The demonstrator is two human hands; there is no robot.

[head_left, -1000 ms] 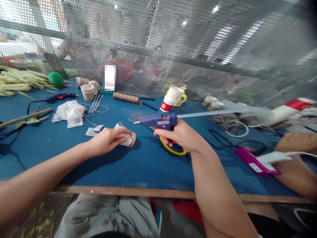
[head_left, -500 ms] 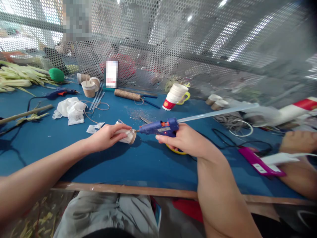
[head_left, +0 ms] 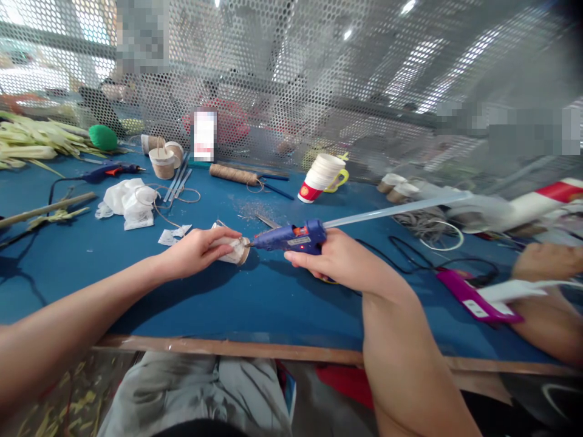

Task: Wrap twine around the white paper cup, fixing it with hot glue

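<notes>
My left hand [head_left: 203,250] is closed on a small paper cup [head_left: 237,255] lying on its side, its bottom or rim end turned right. Part of the cup is covered by my fingers. In my right hand [head_left: 334,258] is a blue hot glue gun [head_left: 289,237], gripped by its handle, with a long clear glue stick [head_left: 396,210] sticking out of its back. The nozzle is at the cup's right end; whether it touches is too small to tell. Behind the gun, scissors [head_left: 266,221] lie partly hidden, with a bit of yellow handle below my right hand.
White lace cloth [head_left: 130,200], twine-wrapped cups [head_left: 163,162], a twine roll [head_left: 234,175] and stacked paper cups [head_left: 321,176] stand or lie toward the back. Another glue gun [head_left: 112,171] is at left. At right are a purple power strip [head_left: 478,297], cords and another person's arm [head_left: 546,303].
The glue gun has shifted very slightly left and tilted a little, its nozzle staying by the cup's end. My left hand and the cup look unmoved.
</notes>
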